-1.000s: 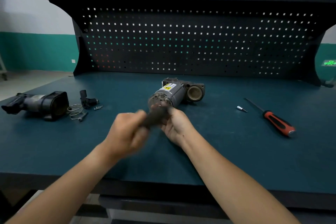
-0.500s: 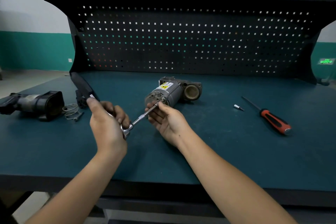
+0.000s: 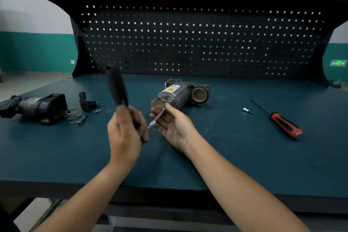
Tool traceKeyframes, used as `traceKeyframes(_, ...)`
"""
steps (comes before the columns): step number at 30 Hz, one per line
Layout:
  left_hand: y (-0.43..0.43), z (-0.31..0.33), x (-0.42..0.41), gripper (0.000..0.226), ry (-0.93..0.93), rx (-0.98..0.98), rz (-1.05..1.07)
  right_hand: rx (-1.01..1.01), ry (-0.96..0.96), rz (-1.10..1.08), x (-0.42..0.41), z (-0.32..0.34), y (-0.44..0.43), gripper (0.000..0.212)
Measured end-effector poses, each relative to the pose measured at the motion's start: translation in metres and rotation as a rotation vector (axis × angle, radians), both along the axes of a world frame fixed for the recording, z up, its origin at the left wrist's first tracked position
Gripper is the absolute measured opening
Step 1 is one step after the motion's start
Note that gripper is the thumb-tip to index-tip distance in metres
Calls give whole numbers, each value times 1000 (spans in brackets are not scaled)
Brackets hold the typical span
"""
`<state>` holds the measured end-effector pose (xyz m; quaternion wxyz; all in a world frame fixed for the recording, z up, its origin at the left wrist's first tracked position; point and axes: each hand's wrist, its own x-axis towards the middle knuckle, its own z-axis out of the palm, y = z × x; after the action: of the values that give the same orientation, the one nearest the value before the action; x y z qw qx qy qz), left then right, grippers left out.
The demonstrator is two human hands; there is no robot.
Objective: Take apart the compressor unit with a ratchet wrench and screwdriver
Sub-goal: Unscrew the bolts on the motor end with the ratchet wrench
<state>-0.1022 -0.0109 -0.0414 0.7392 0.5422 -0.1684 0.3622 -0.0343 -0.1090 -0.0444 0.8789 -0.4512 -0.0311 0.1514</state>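
Left hand [image 3: 125, 133] grips the ratchet wrench [image 3: 116, 86], right hand [image 3: 173, 124] pinches its shaft at the compressor unit [image 3: 177, 94] on the counter [image 3: 226, 156]. Removed parts [image 3: 37, 107] lie left of the unit, screwdriver [image 3: 284, 124] right; its body seemingly stays bolted.

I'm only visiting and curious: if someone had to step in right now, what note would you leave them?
Left hand grips the black-handled ratchet wrench, handle up.
Right hand pinches its silver extension at the end face of the grey cylindrical compressor unit.
Red-and-black screwdriver lies to the right.
Done: black housing, wire spring and screws lie on the left.
To do: the end-face bolts, it seems.
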Motion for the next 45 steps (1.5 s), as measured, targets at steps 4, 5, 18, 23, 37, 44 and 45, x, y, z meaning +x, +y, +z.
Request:
traceKeyframes(4,1,19,5,50,216,-460,-102,48,15,31,0,3,-1,27)
traceKeyframes(5,1,21,6,51,233,-525,-128,47,12,26,0,3,-1,27)
traceKeyframes(18,21,13,9,18,-408,908,176,5,2,-63,-1,0,3,21)
traceKeyframes(23,6,14,1,44,54,-14,-9,3,13,0,0,1,0,20)
traceKeyframes(37,13,38,4,41,297,-248,-52,-36,-28,-22,1,1,-1,24)
traceKeyframes(44,16,19,1,14,-265,849,209,-45,-35,-56,3,0,-1,22)
traceKeyframes(45,16,16,1,19,-262,788,262,-48,-34,-47,2,0,-1,22)
